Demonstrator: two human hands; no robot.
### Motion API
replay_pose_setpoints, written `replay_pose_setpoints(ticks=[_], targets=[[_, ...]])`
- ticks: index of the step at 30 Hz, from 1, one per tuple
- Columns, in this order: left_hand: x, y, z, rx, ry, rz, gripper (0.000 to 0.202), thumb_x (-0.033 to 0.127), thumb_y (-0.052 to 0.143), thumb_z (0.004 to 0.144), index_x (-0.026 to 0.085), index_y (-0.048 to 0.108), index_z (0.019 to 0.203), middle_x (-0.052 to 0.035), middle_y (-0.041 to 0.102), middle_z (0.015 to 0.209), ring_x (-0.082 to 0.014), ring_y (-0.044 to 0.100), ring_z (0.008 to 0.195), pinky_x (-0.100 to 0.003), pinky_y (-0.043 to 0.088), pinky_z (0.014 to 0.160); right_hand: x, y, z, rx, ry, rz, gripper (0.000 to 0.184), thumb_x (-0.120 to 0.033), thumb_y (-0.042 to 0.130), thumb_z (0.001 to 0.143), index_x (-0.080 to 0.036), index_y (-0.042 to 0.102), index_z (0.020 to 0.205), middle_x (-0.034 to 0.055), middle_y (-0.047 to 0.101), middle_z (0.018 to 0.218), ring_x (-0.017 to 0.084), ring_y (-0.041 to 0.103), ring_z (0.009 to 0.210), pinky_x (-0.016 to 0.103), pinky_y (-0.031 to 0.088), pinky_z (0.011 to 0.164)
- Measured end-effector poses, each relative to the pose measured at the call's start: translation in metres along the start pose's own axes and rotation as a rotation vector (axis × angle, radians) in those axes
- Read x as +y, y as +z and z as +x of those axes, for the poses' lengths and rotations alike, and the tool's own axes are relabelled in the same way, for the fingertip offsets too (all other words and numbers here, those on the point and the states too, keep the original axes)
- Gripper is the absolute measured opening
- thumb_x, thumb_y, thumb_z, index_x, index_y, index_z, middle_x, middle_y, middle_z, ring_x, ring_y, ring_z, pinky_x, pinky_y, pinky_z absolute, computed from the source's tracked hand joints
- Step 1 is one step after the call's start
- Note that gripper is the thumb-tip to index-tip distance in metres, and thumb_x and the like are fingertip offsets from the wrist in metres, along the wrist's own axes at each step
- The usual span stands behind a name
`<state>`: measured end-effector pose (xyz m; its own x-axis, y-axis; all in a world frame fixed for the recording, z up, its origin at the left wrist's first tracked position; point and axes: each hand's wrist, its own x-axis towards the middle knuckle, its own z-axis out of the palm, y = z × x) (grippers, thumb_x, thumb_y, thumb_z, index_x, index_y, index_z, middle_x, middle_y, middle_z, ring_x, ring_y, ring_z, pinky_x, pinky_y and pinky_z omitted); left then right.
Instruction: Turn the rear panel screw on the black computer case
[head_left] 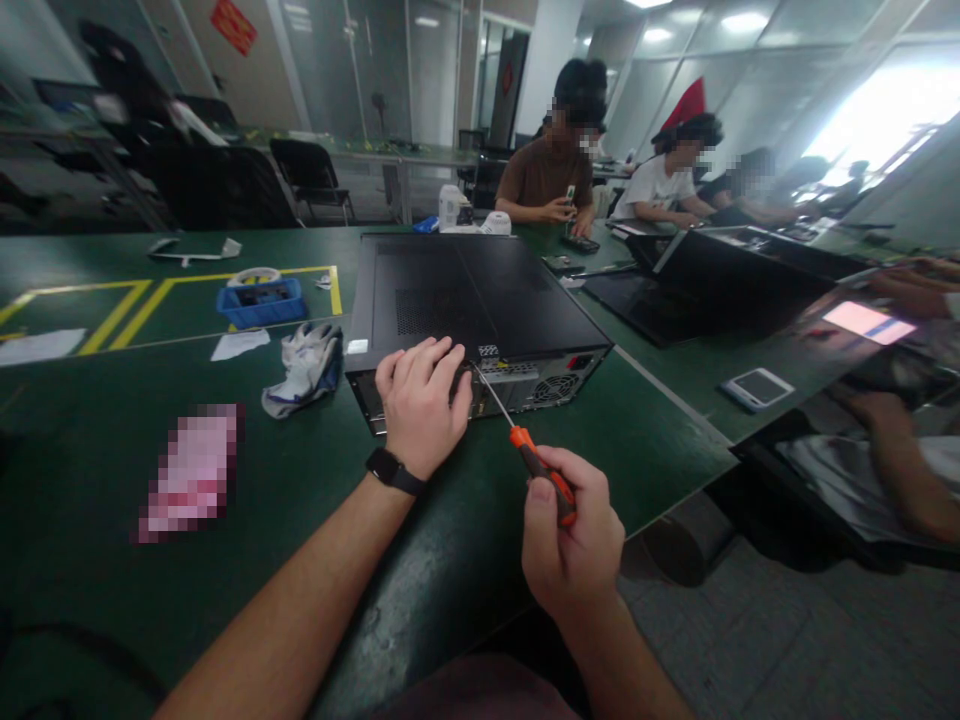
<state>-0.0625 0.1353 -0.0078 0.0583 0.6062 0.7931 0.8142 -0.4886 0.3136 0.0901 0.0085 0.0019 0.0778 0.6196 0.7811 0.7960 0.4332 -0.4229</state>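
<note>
A black computer tower case (465,290) lies on its side, its back panel facing me. My left hand (425,400), a black watch on its wrist, rests over the near top edge with fingers spread, covering part of the back panel. My right hand (574,530) is wrapped round the orange and black handle of a screwdriver (541,472). The screwdriver's thin shaft points up and left, its tip at the case's back edge beside my left thumb. Whether the tip sits in a screw is too small to tell.
Left of the case are grey work gloves (304,368), a blue bin (262,303), paper (240,344) and a blurred pink item (196,465). Right are a phone-like device (757,388), another opened black case (720,280) and several people. The green table's edge (675,500) runs near my right side.
</note>
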Motion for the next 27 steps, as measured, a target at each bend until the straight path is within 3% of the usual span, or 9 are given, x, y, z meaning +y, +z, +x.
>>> replay_pose_setpoints(ticks=[6,10,16,22,27], targets=[[0.0002,-0.0001,0.0003,-0.013,-0.011,-0.003,0.032,0.028,0.063,0.098,0.025,0.072,0.129,-0.0107,0.075,0.137,-0.0322,0.065,0.133,-0.056,0.034,0.117,0.0024,0.0025,-0.0014,0.026,-0.058,-0.005,0.028,-0.016,0.056,0.096,-0.022,0.057,0.123,0.0064,0.075,0.099,0.02,0.076,0.083,0.032,0.062,0.071],[0.0002,-0.0001,0.0002,0.002,0.003,0.008,0.03,0.029,0.062,0.099,0.025,0.072,0.128,-0.0108,0.076,0.136,-0.0319,0.066,0.132,-0.055,0.035,0.116,0.0033,0.0023,-0.004,0.016,-0.007,-0.024,0.025,-0.018,0.055,0.1,-0.022,0.058,0.125,0.0053,0.077,0.098,0.017,0.075,0.075,0.029,0.061,0.066],[-0.0004,0.0002,-0.0002,-0.019,-0.022,-0.026,0.033,0.027,0.063,0.097,0.026,0.072,0.13,-0.0111,0.075,0.137,-0.0328,0.064,0.134,-0.057,0.033,0.118,0.0007,0.0011,-0.0032,0.017,-0.027,-0.009,0.03,-0.02,0.057,0.095,-0.021,0.056,0.126,0.0086,0.075,0.102,0.021,0.077,0.085,0.033,0.063,0.07],[-0.0002,0.0,-0.0002,0.005,0.008,0.003,0.031,0.028,0.062,0.099,0.025,0.072,0.128,-0.0109,0.075,0.136,-0.0319,0.066,0.132,-0.055,0.034,0.117,0.0029,0.0004,-0.0052,-0.026,0.037,-0.033,0.026,-0.019,0.054,0.101,-0.021,0.057,0.127,0.0043,0.077,0.093,0.015,0.073,0.065,0.028,0.061,0.063],[-0.0004,0.0008,-0.0002,0.003,0.002,0.006,0.031,0.028,0.063,0.098,0.026,0.072,0.128,-0.0106,0.076,0.135,-0.0324,0.066,0.132,-0.055,0.034,0.116,0.0015,0.0002,-0.0023,0.012,0.002,-0.015,0.031,-0.021,0.058,0.096,-0.02,0.056,0.126,0.0086,0.076,0.101,0.021,0.077,0.081,0.032,0.063,0.068]])
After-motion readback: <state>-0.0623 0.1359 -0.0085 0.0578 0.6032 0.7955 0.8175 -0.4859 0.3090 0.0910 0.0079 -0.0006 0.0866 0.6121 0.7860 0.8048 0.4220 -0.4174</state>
